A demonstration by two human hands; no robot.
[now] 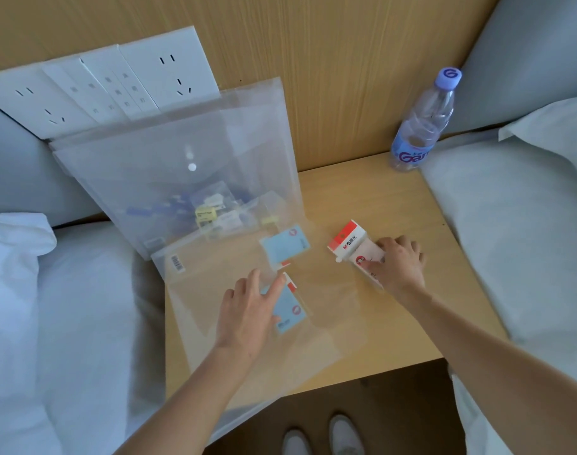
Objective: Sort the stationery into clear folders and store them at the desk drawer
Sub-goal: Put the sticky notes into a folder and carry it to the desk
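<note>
Folder under left hand's fingers: clear, slightly frosted plastic film. Pack beneath right fingers: glossy wrap. Table: matt wood grain.

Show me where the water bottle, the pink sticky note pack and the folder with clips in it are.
water bottle (421, 126), head view, on its clear body.
pink sticky note pack (349, 243), head view, on its red-and-white header card.
folder with clips (169, 178), head view, on its front sheet.

2 blue note packs, 1 white pack, 1 bottle, 2 hands, 2 wall sockets.
</note>
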